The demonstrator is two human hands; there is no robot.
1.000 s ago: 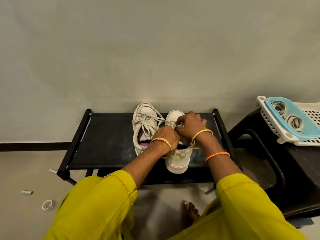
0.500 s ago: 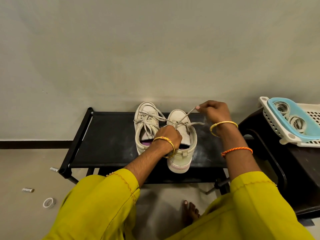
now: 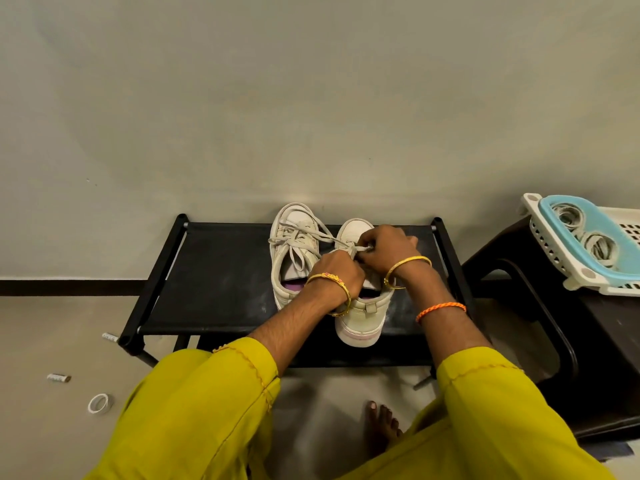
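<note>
Left hand (image 3: 337, 273) and right hand (image 3: 388, 247) pinching lace (image 3: 359, 249), fingers (image 3: 367, 243) curled tight on it. Sneaker (image 3: 360, 318) sitting just under fingers on dusty black shoe rack (image 3: 214, 271); grey wall (image 3: 311, 116) standing beyond fingers, beige floor (image 3: 52, 323) lying nearer.

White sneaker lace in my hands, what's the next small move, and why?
Probably draw the hands apart to tighten the lace: the left hand and right hand both pinch the grey-white flat lace close together above the right-side white leather sneaker, and only a short bit of lace shows between them.
</note>
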